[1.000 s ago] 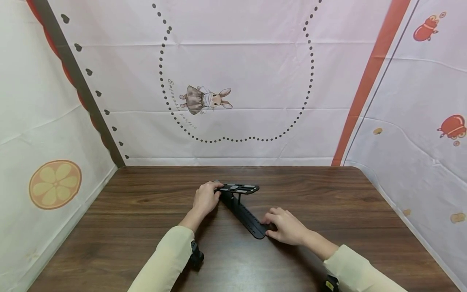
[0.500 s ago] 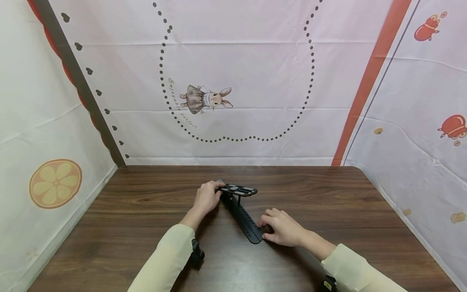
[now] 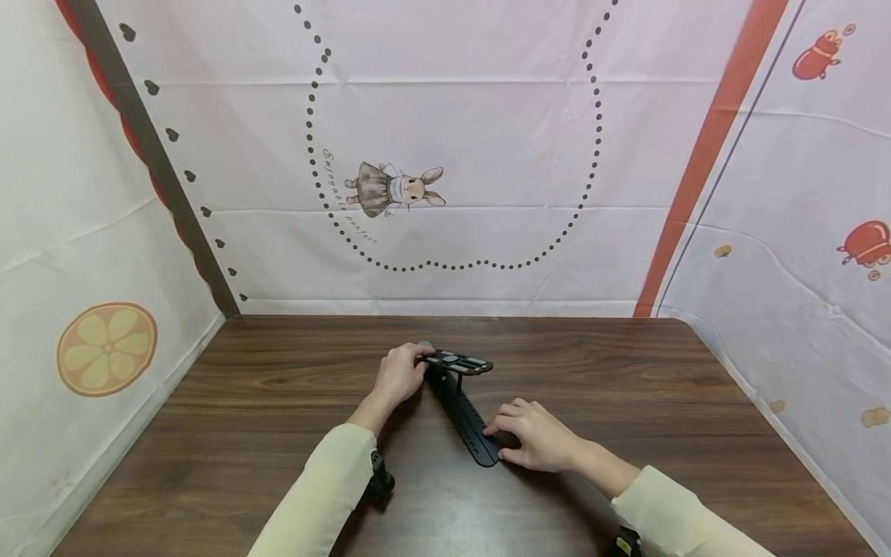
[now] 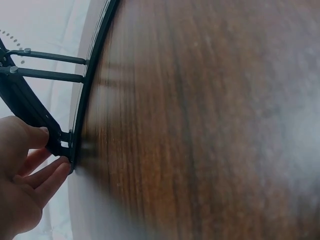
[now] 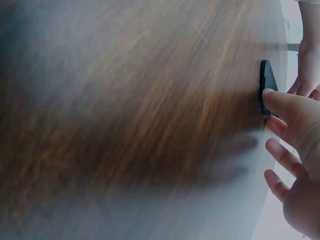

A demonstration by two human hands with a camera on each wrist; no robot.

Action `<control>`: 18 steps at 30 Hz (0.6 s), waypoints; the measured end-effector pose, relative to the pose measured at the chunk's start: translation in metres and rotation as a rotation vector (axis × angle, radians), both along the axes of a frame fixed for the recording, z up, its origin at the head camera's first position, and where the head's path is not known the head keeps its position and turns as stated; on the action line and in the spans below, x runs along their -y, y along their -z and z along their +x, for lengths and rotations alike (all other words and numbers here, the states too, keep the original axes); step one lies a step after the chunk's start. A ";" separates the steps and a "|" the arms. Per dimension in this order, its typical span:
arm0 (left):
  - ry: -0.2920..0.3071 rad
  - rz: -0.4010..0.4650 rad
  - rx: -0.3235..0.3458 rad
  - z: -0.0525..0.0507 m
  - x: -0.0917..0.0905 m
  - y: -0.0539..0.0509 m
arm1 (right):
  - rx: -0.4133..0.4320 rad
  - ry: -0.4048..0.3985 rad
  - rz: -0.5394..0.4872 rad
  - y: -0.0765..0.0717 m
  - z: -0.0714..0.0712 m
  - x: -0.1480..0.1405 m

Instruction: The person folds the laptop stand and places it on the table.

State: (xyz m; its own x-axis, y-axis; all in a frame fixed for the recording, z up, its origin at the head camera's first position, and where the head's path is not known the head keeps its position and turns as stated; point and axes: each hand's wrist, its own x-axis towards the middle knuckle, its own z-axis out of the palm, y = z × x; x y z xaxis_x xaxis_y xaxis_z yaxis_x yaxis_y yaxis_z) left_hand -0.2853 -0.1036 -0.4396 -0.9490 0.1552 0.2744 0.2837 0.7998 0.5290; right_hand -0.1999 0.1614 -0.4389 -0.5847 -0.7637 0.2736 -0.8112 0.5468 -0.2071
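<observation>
Far left, the orange-slice print (image 3: 107, 350) sits on the cloth, and here comes the left sleeve (image 3: 316, 487), chopped off by the bottom edge. Above it the left hand (image 3: 399, 377) has hold of the black stand (image 3: 452, 401) at its hinged end, thumb and fingers drawn close together. The head view hides most of those fingers; the left wrist view picks them up, thumb on one side, fingertips on the other, with two struts (image 4: 50, 75) running out of the hinge's way. The stand is mid-table (image 3: 264, 464), its upper plate (image 3: 461, 361) raised and covering part of the base (image 3: 473, 439).

Now the right hand (image 3: 539, 439): bent index finger and thumb pinch the near end of the base, the gap between them small, the other fingers loose. How firmly, I can't tell. The right wrist view is blurred, and only the tip of the stand shows. Right sleeve (image 3: 671, 507) is cut off below too.

And the change: that near end has swung leftward from a second ago, right fingertips following, while the plate stays raised.
</observation>
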 end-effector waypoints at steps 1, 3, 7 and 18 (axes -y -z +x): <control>0.003 0.003 0.002 0.000 0.000 0.000 | 0.002 -0.003 0.001 0.000 0.000 0.000; 0.009 0.013 0.016 0.000 -0.001 0.000 | 0.013 -0.003 0.003 0.000 0.001 0.001; 0.026 0.026 0.043 -0.001 -0.002 -0.001 | 0.038 -0.001 0.010 0.000 0.002 0.002; 0.033 0.069 0.052 -0.003 -0.010 0.000 | 0.024 -0.016 0.010 0.000 0.003 0.009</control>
